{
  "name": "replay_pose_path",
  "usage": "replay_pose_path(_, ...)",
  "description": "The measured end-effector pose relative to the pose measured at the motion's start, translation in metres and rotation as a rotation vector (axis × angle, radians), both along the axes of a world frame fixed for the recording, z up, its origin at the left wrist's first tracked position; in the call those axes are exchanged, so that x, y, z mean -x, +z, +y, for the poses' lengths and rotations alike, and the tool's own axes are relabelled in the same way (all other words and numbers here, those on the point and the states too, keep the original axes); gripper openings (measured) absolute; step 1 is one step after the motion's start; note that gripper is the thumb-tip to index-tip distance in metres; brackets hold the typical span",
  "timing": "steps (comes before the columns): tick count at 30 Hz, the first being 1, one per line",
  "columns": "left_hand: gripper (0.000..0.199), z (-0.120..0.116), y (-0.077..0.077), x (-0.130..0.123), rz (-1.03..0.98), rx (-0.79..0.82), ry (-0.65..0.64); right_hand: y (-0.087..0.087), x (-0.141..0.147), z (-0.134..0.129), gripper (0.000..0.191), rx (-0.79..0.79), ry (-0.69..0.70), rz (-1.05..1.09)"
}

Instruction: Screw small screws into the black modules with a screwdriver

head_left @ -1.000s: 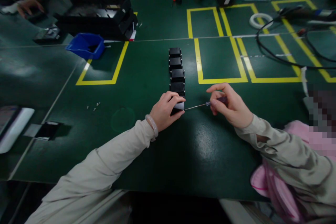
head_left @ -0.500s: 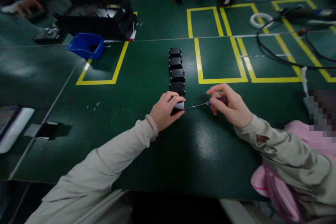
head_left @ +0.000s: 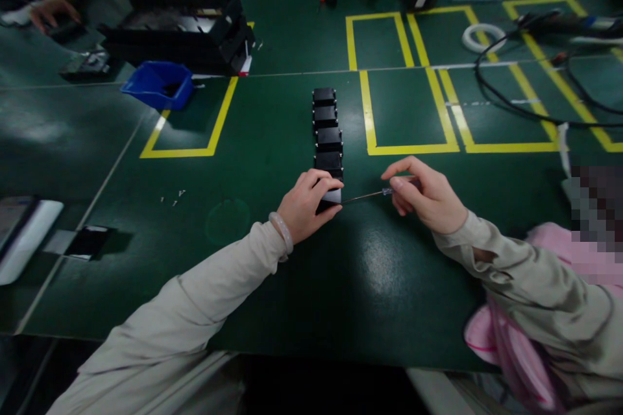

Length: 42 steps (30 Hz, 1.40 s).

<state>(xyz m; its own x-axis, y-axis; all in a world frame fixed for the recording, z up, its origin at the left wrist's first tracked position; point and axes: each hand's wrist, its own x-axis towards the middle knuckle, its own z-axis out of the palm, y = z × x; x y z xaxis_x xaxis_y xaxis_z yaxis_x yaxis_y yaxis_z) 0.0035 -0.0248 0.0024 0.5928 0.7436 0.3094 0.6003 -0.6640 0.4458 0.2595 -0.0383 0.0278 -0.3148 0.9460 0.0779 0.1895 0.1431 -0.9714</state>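
Several small black boxes with screws along their sides stand in a row on the green table [head_left: 292,285]. My left hand [head_left: 310,204] grips the nearest black box [head_left: 331,196] from its left, with the thumb at its front and fingers over its far side. From the right, my right hand [head_left: 422,193] holds a screwdriver [head_left: 366,196], its fingers closed about the handle. The thin shaft lies almost level, and its tip meets the box's right side near the front corner. A farther black box [head_left: 329,138] stands in the row beyond my left hand.
A few loose screws [head_left: 175,198] lie to the left. Beyond them are a blue bin [head_left: 163,84] and a black crate [head_left: 180,32], with another person's hand [head_left: 54,11] behind. Black cable [head_left: 516,111] and a white tape roll [head_left: 483,37] lie at right.
My right hand's fingers have shifted slightly about the screwdriver handle, covering more of it. The left hand and the box have stayed put.
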Motion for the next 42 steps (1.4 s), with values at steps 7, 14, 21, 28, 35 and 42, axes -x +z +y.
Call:
replay_pose_path(7, 0.033, 0.0000, 0.0003, -0.0005, 0.004, 0.010, 0.006, -0.0026, -0.0006, 0.0004, 0.017, -0.060, -0.001, -0.011)
replay_pose_path(14, 0.033, -0.0003, -0.0005, 0.0001, 0.004, -0.010, 0.002, 0.0015, -0.0006, 0.0001, 0.008, 0.006, 0.001, -0.049)
replay_pose_path(21, 0.033, 0.0000, 0.0000, 0.0002, -0.003, 0.003, 0.003, 0.0014, -0.0009, -0.0001, 0.010, -0.017, 0.020, -0.043)
replay_pose_path(28, 0.033, -0.0003, -0.0004, -0.0001, 0.004, -0.001, 0.004, 0.0011, 0.0007, -0.0003, 0.014, -0.012, -0.024, -0.062)
replay_pose_path(35, 0.033, 0.0004, -0.0005, -0.0001, 0.003, -0.016, -0.001, -0.0034, 0.0018, -0.0010, 0.015, -0.141, -0.080, -0.072)
replay_pose_path(42, 0.033, 0.0004, -0.0003, -0.0004, -0.005, -0.020, -0.001, -0.0005, 0.0010, -0.0016, 0.014, -0.027, -0.018, -0.037)
